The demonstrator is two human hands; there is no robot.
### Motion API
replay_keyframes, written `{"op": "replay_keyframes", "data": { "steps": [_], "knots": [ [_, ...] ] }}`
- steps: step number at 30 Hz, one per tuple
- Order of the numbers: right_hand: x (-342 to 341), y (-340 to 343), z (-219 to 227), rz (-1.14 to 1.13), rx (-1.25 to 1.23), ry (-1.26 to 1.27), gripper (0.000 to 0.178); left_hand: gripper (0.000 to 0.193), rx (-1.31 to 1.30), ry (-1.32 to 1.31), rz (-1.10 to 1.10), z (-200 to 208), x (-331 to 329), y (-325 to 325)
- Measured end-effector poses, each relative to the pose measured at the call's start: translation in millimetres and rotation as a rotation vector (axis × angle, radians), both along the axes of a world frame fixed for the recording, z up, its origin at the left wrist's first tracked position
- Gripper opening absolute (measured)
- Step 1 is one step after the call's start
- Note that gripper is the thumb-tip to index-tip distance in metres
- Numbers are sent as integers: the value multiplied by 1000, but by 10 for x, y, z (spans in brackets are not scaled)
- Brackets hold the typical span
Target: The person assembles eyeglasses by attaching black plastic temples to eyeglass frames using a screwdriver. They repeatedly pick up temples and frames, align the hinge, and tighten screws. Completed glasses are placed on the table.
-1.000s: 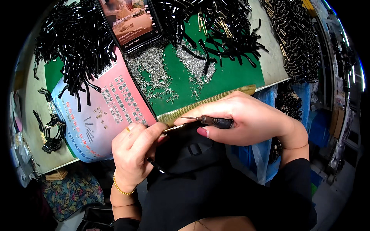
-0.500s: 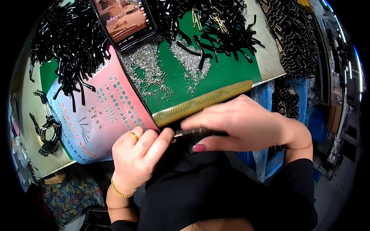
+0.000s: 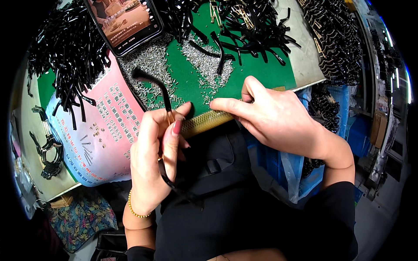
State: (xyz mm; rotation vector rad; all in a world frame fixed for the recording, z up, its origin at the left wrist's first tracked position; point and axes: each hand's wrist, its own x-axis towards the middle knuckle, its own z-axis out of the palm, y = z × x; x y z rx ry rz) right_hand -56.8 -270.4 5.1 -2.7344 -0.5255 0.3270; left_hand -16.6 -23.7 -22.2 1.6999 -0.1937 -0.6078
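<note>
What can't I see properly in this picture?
In the head view:
Black-tipped eyeglass part: middle hidden by the left hand.
Right hand: its back hides whether the palm holds anything.
Phone: top cut off by the upper edge.
Silver metal pieces: too small to tell their exact shape.

The left hand (image 3: 150, 152) grips 1 slim piece with black curved ends (image 3: 164, 93) at the near side of the table. The right hand (image 3: 281, 122) extends its index finger to the near end of 1 of 2 piles of silver pins (image 3: 212, 78) on a green mat (image 3: 257, 76). A phone (image 3: 126, 26) sits between 2 heaps of black strips (image 3: 67, 48).
</note>
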Motion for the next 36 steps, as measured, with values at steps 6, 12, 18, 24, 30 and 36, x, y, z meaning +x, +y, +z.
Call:
{"op": "replay_keyframes", "data": {
  "steps": [6,12,18,24,30,36],
  "knots": [
    [36,15,-22,19,-29,-21,50,11,78,-68,134,-8,-77,103],
    [97,81,32,21,-90,54,51,15,114,-39,106,-9,-77,98],
    [183,180,-12,41,274,167,51,19,162,-78,51,-45,-44,90],
    [460,382,398,-420,798,1151,51,29,150,-205,0,-167,-45,136],
    [466,331,339,-417,859,1152,53,24,414,-742,-83,-265,-42,91],
    [341,343,269,-412,842,1084,51,31,391,-937,-84,-365,-57,91]
  ]
}}
